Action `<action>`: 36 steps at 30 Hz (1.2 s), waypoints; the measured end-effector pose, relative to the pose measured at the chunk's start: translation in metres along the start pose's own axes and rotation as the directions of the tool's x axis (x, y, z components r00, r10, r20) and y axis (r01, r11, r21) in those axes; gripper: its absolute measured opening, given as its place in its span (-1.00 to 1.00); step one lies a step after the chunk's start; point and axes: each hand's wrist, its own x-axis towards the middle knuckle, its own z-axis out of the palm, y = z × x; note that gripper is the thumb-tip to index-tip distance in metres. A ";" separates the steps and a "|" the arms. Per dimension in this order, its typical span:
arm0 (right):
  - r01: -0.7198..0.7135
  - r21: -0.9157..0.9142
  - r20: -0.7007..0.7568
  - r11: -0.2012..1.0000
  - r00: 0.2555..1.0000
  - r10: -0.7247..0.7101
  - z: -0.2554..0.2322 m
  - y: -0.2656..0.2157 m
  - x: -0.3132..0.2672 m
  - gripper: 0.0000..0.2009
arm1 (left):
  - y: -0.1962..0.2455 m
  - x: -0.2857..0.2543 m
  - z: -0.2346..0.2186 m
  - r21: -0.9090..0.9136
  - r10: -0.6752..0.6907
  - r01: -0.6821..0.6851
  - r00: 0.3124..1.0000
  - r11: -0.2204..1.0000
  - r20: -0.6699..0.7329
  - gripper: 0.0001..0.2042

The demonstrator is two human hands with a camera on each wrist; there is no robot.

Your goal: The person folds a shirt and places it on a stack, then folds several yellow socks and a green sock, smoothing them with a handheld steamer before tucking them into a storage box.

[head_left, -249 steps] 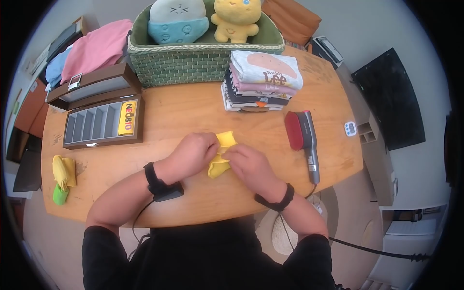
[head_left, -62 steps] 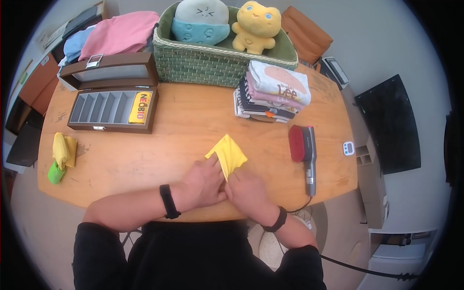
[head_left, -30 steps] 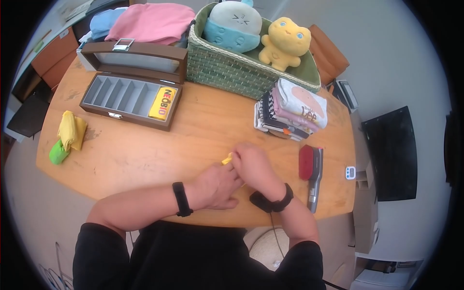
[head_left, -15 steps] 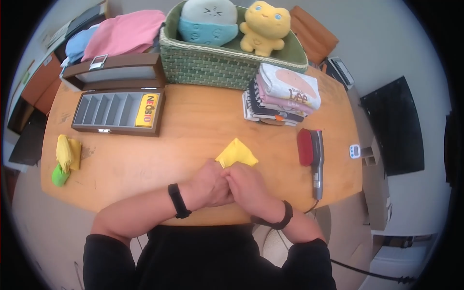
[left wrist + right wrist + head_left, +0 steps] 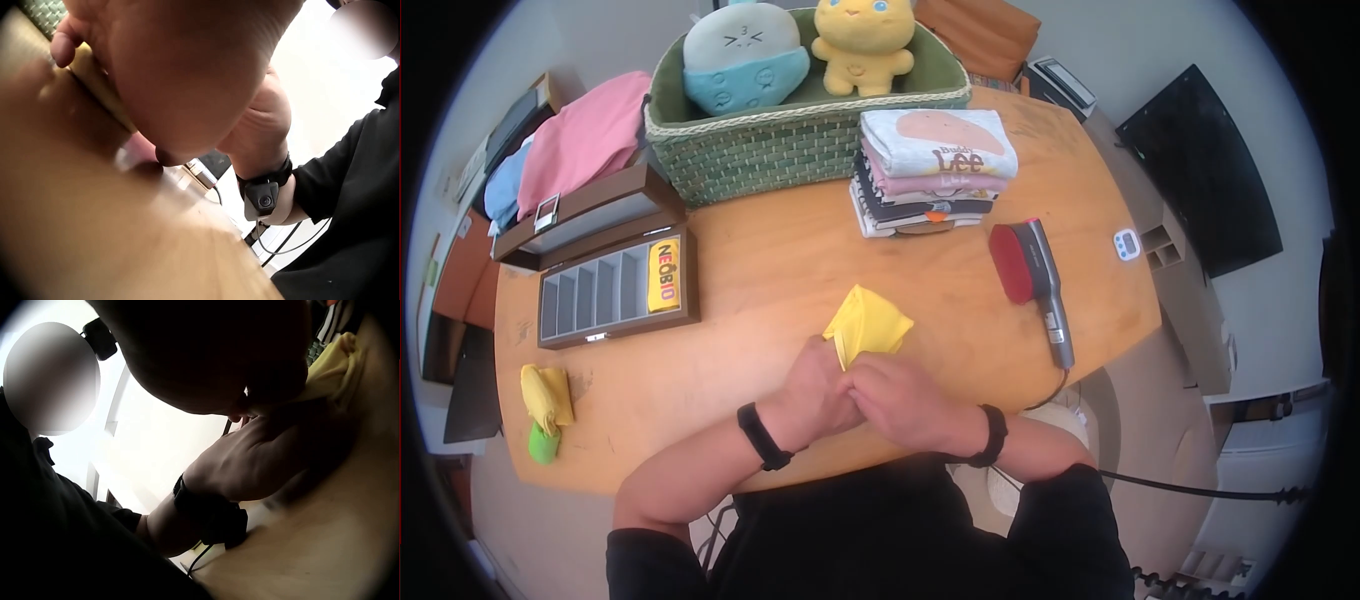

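A folded piece of yellow cloth (image 5: 868, 322) points away from me at the middle of the table's near half, its near end covered by my hands. My left hand (image 5: 812, 392) grips its near left edge, fingers mostly hidden beneath. Close against it, my right hand (image 5: 900, 400) has curled fingers and pinches the cloth's near end. The left wrist view shows a thin strip of the yellow cloth (image 5: 103, 90) under the hand, low over the wood. In the right wrist view, the yellow cloth (image 5: 340, 369) sticks out beyond the dark fingers.
A brown compartment box (image 5: 690, 315) stands open at left, holding a yellow NEOBIO roll (image 5: 663, 275). Yellow and green cloth bundles (image 5: 547, 400) lie near the left edge. Behind are folded shirts (image 5: 935, 150) and a green basket (image 5: 770, 160). A corded handheld brush-like appliance (image 5: 1030, 275) and small timer (image 5: 1126, 244) lie right.
The cloth, spread out 2.1 seconds ago, was mostly hidden under my hands a second ago; now it shows again beyond my fingers. The head view has shifted; the box and shirts have stayed put.
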 end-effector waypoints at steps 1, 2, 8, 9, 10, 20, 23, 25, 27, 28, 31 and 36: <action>-0.006 -0.003 -0.011 1.000 1.000 0.006 0.000 0.000 0.002 -0.85 | -0.002 0.001 -0.001 -0.001 0.009 -0.009 1.000 1.000 0.008 -0.76; 0.009 -0.007 -0.024 1.000 1.000 -0.009 0.001 0.000 0.004 -0.86 | -0.006 0.000 -0.003 -0.032 0.008 -0.007 0.999 0.999 0.039 -0.78; -0.158 -0.206 -0.088 0.966 0.986 0.142 0.009 0.008 0.021 -0.77 | -0.013 -0.004 0.003 -0.391 -0.140 0.199 0.975 0.899 0.175 -0.82; -0.242 -0.189 -0.142 0.952 0.966 0.218 0.007 0.007 0.025 -0.73 | -0.003 0.001 -0.010 0.249 0.039 -0.092 0.977 0.964 0.211 -0.82; -0.233 -0.193 -0.140 0.953 0.968 0.208 0.005 0.007 0.028 -0.73 | -0.001 0.003 -0.014 0.256 0.038 -0.091 0.978 0.963 0.203 -0.82; -0.248 -0.272 -0.219 0.930 0.957 0.191 -0.037 0.040 0.021 -0.84 | -0.014 -0.021 -0.038 0.104 0.128 -0.147 0.978 0.984 0.165 -0.75; -0.196 -0.254 -0.212 0.947 0.967 0.144 -0.036 0.038 0.018 -0.84 | -0.019 -0.023 -0.035 0.122 0.183 -0.193 0.979 0.974 0.085 -0.75; -0.156 -0.265 -0.226 0.952 0.969 0.096 -0.033 0.034 0.020 -0.84 | -0.020 -0.021 -0.036 0.148 0.197 -0.206 0.978 0.967 0.068 -0.74; -0.155 -0.254 -0.197 0.955 0.975 0.106 -0.032 0.032 0.024 -0.85 | -0.020 -0.017 -0.040 0.133 0.273 -0.281 0.959 0.951 0.076 -0.70; -0.156 -0.249 -0.199 0.956 0.974 0.107 -0.030 0.034 0.022 -0.85 | -0.021 -0.020 -0.041 0.134 0.272 -0.280 0.959 0.950 0.081 -0.70; -0.163 -0.299 -0.224 0.940 0.970 0.097 -0.031 0.037 0.015 -0.87 | -0.020 -0.025 -0.047 0.092 0.058 -0.073 0.986 0.993 0.156 -0.70; -0.264 -0.315 -0.155 0.912 0.962 0.225 -0.022 0.004 0.000 -0.81 | -0.023 0.001 -0.052 0.166 0.162 -0.139 0.978 0.976 -0.131 -0.82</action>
